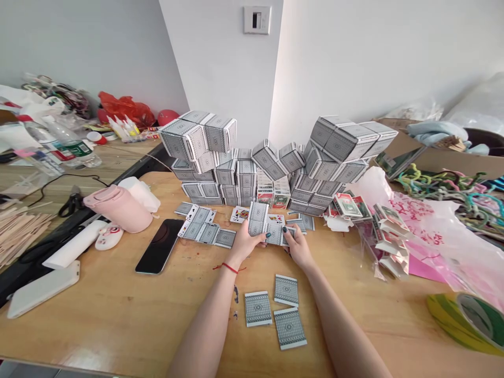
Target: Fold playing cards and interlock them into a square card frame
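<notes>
My left hand (248, 241), with a red string at its wrist, grips a grey-backed playing card (258, 216) that stands upright, its thumb pressed across the lower part. Close on the right, my right hand (298, 245) pinches another grey-backed card (289, 231) between thumb and fingers. Between the hands is a further card (274, 234); whether it is held or lies on the table I cannot tell. Face cards (239, 214) lie just behind. Nearer to me, three folded cards (258, 308) rest back side up on the table.
Stacked blocks of folded cards (240, 181) stand along the wall. Loose cards (208, 231) and a phone (159, 247) lie left, beside a pink cup (118, 209). At right are card boxes (389, 236), plastic wrap (417, 220) and a tape roll (468, 320).
</notes>
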Demonstrator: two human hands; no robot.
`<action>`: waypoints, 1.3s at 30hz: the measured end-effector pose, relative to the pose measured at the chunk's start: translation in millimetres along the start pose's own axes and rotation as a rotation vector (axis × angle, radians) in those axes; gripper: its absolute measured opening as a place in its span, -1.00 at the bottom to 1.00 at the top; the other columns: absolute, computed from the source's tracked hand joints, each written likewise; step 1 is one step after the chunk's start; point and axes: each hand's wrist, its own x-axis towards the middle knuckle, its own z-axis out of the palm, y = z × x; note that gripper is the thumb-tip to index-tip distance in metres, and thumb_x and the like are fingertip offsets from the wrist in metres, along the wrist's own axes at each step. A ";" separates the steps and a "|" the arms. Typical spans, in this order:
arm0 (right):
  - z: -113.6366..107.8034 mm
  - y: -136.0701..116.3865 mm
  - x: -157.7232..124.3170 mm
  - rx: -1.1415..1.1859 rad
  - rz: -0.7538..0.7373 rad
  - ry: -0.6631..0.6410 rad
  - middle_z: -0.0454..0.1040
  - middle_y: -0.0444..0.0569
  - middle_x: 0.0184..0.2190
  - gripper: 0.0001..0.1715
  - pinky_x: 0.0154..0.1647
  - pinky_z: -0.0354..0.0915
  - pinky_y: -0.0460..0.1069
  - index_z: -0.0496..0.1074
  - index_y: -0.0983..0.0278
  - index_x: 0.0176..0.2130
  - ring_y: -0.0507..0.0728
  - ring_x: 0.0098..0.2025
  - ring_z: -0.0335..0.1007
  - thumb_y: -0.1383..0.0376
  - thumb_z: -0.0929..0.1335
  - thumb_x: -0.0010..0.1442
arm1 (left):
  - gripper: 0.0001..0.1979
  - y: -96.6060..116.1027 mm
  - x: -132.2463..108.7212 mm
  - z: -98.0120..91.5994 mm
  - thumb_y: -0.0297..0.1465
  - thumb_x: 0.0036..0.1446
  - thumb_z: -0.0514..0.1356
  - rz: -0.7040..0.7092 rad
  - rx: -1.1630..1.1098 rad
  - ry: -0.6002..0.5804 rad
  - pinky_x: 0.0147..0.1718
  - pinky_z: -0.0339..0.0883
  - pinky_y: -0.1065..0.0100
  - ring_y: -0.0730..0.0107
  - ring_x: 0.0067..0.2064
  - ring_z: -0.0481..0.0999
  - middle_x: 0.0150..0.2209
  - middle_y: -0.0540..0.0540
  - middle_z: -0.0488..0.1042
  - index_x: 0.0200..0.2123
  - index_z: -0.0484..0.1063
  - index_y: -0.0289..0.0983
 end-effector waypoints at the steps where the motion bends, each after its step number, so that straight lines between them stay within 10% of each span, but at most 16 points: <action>1: 0.2 -0.4 -0.3 0.004 0.002 0.000 0.09 -0.30 -0.70 -0.65 -0.77 0.00 -0.15 0.14 0.21 -0.33 -0.07 -0.75 -0.01 -0.01 0.23 0.09 | -0.55 -0.2 0.0 0.1 -0.28 -0.18 0.30 0.002 0.001 0.003 -0.45 0.45 0.23 0.35 -0.46 0.49 -0.30 -0.12 0.47 -0.23 0.20 -0.27; 39: 4.7 -1.7 -2.5 0.028 0.038 -0.002 0.03 -0.29 -0.68 -0.62 -0.80 -0.06 -0.17 0.13 0.21 -0.39 -0.08 -0.72 -0.11 -0.03 0.26 0.05 | -0.64 -6.6 0.9 -0.8 -0.29 -0.09 0.22 0.075 0.113 0.000 -0.57 0.37 0.40 0.49 -0.58 0.42 -0.45 -0.01 0.45 -0.22 0.21 -0.27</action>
